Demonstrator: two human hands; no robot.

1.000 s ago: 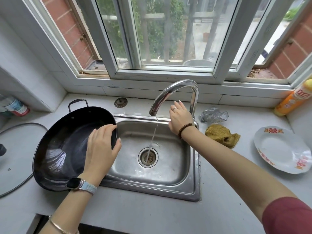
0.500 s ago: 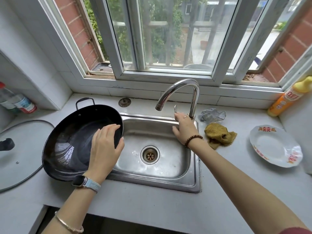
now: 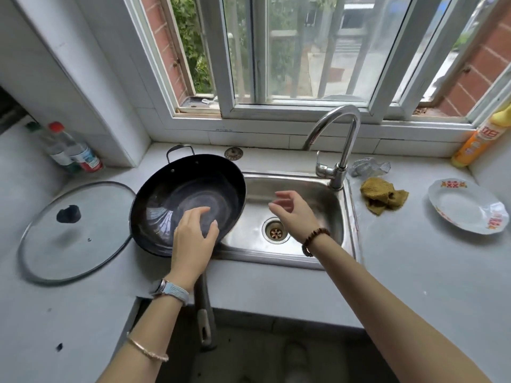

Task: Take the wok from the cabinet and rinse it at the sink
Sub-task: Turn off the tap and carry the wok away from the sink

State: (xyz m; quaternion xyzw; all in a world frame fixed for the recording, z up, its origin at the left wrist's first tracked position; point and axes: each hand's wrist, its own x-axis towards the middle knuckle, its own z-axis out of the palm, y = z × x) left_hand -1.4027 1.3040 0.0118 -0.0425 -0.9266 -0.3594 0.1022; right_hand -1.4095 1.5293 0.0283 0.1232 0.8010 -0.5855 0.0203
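Beside sink (image 3: 304, 261), wok (image 3: 177, 197) sits unheld, L hand (image 3: 193, 241) & R hand (image 3: 296, 214) hovering loosely spread; handle (image 3: 204, 313) overhangs counter (image 3: 414, 272), so a bump could tip it.

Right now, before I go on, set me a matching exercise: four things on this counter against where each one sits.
Things:
1. wok
2. glass lid
3. plate
4. yellow cloth

Places:
a. far right of the counter
b. flat on the counter, left of the wok
c. overhanging the left rim of the sink
d. on the counter just right of the faucet base

Pairs: 1-c, 2-b, 3-a, 4-d
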